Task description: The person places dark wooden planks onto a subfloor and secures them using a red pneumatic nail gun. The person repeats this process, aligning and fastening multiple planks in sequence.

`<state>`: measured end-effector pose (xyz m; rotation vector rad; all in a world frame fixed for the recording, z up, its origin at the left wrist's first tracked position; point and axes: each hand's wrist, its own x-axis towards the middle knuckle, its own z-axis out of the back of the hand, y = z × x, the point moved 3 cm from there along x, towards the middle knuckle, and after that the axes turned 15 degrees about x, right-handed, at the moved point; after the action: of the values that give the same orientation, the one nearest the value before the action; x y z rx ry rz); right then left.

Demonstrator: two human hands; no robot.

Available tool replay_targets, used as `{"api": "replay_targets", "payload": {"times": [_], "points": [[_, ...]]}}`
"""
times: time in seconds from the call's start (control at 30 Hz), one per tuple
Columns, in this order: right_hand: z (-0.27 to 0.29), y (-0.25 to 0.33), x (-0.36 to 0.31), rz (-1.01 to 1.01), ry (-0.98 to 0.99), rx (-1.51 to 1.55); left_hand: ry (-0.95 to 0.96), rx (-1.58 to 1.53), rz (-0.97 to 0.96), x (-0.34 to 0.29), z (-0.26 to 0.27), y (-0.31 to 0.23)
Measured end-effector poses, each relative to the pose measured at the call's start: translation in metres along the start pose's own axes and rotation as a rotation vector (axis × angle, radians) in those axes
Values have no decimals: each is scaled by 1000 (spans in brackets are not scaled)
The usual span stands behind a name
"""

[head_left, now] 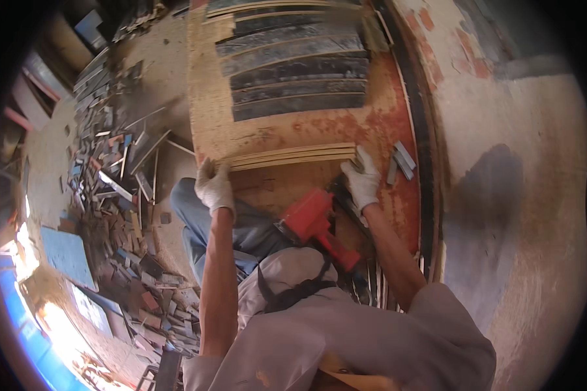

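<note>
A stack of thin wooden strips (287, 156) lies crosswise in front of me, pale edges facing up. My left hand (214, 188), in a white glove, grips its left end. At the right end, my right hand (362, 176), gloved too, closes around the strips. Between my arms a red nail gun (308, 215) rests close to my lap, its handle pointing down and right. Part of its black body is hidden under my right wrist. Beyond the stack, several dark-faced boards (300, 72) lie side by side on the plywood work surface (209, 98).
Two grey metallic strips (403, 160), perhaps staples, lie right of my right hand. A dark beam (427, 130) runs along the worn wall (502, 163). Wood offcuts (127, 202) are heaped on the floor at left, with a blue panel (68, 255) beside them.
</note>
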<state>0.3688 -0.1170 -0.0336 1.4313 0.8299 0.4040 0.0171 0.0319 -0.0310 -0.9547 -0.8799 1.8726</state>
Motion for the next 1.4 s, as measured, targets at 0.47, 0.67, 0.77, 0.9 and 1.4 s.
{"api": "replay_targets", "payload": {"times": [0.47,0.67,0.77,0.9,1.4], "points": [[32,36,-22,-7,10,-47,39,238,107,-1,18,-26],[36,40,-14,-207,-57,245,109,185,117,16,16,-18],[49,36,-13,-182,-123,228,147,183,180,7,14,-23],[37,34,1,-196,-110,352,168,127,184,15,17,-12],[11,31,7,-145,-162,3,249,320,-68,-9,24,-32]]}}
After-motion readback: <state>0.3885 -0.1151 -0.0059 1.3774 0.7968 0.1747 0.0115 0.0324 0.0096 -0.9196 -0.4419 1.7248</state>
